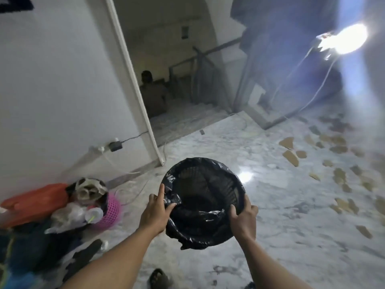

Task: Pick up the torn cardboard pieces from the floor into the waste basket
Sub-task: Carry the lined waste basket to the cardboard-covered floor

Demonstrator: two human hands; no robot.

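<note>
A black mesh waste basket (pixel 208 184) lined with a black plastic bag is held up in front of me, its mouth facing me. My left hand (pixel 155 211) grips its left rim, thumb inside over the bag and index finger stretched up along the outside. My right hand (pixel 243 219) grips the lower right rim, fingers curled over the edge. Nothing shows inside the basket. Several torn brown cardboard pieces (pixel 290 157) lie scattered over the marble floor to the right, well apart from the basket.
A pink basket (pixel 111 211) stuffed with rubbish, an orange bag (pixel 35 202) and dark clothes crowd the lower left by the white wall. Behind is an open doorway with a seated person (pixel 152 92). A bright lamp (pixel 343 39) with cables glares at upper right. A sandal (pixel 159 278) lies near my feet.
</note>
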